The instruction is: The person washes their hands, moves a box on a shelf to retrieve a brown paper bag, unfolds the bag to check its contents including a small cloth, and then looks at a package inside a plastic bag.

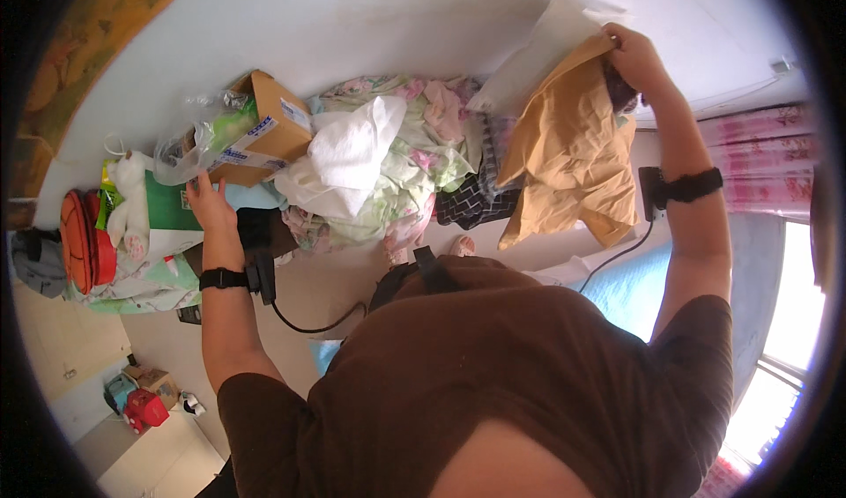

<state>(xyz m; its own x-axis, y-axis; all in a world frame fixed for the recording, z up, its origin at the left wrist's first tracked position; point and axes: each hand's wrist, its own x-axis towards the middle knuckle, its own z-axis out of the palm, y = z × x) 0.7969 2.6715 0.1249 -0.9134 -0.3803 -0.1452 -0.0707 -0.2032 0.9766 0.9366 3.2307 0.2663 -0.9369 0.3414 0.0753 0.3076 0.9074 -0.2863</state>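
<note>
My right hand (636,62), raised at the far right by the wall, is closed on the upper edge of a tan garment (564,137), which hangs down in creased folds. Something dark maroon shows just under that hand. At the left, my left hand (211,205) has its fingers closed at the lower corner of a tilted cardboard box (278,137); the fingertips are partly hidden. Clear plastic wrap (189,154) with green contents spills from the box. Between the hands lie a crumpled white cloth (348,159) and a heap of floral bedding (414,185).
A white sheet-like item (533,57) leans on the wall behind the garment. Dark checked fabric (480,200) lies below it. A green box (167,203), a white plush toy (132,198) and a red basketball-patterned bag (81,242) stand at the left. Pink curtains (762,163) hang at the right.
</note>
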